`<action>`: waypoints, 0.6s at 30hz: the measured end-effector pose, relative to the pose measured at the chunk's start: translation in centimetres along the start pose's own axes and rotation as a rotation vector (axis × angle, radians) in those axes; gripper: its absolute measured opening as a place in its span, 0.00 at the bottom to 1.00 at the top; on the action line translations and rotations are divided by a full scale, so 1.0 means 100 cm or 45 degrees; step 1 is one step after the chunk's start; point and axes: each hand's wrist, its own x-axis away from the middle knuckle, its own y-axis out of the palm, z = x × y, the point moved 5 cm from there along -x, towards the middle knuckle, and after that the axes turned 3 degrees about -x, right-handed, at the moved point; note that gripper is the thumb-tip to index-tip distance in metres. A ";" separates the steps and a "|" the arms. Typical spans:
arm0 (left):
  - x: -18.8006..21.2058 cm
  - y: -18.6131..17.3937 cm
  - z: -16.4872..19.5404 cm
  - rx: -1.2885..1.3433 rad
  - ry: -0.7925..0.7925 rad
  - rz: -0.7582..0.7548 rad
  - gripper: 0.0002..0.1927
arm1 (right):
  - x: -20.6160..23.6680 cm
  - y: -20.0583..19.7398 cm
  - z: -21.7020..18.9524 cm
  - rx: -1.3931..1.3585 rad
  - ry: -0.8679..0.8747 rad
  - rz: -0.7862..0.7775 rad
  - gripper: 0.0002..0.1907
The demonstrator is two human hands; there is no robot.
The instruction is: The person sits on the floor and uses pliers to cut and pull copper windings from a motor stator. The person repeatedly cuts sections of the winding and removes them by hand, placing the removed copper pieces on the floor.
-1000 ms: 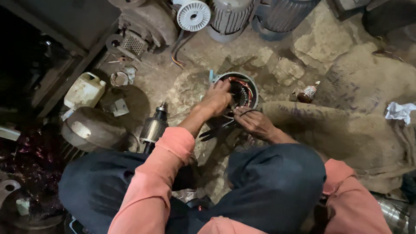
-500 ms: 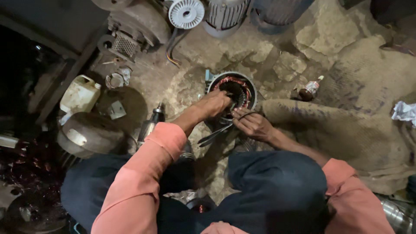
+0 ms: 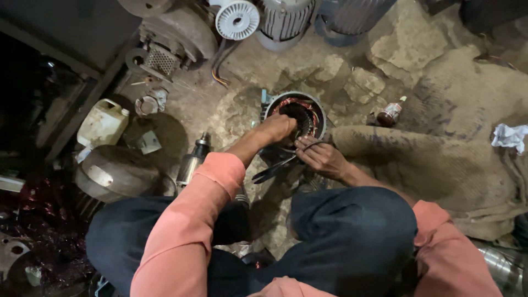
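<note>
A round motor stator (image 3: 311, 110) with copper-coloured windings stands on the dirty floor in front of my knees. My left hand (image 3: 278, 128) rests on its near rim, fingers reaching into the bore. Close beside it, my right hand (image 3: 319, 157) presses at the stator's near edge and grips a thin dark wire that loops toward the housing. A dark pair of pliers or cutters (image 3: 272, 171) lies just under both hands. Whether the left hand holds anything is hidden by its own fingers.
Grey motors and a white fan cover (image 3: 237, 19) line the back. A white jerrycan (image 3: 103, 124), a round metal end cover (image 3: 115, 173) and a small rotor (image 3: 191, 162) lie left. A small brown bottle (image 3: 390, 114), burlap sacking (image 3: 440, 159) and a white rag (image 3: 509, 136) are right.
The view has drifted slightly; my left hand has slid a little further over the stator's rim into the bore. The right hand stays at the near edge with the wire.
</note>
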 end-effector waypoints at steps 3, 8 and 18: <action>0.003 -0.002 0.011 -0.033 0.036 -0.071 0.11 | -0.002 -0.001 -0.001 0.022 -0.035 -0.044 0.18; 0.009 -0.006 0.011 -0.059 0.008 -0.074 0.11 | -0.010 -0.007 0.000 0.045 -0.069 -0.045 0.19; -0.005 0.004 0.004 -0.283 0.056 -0.537 0.12 | 0.026 -0.021 -0.004 -0.201 0.298 0.079 0.21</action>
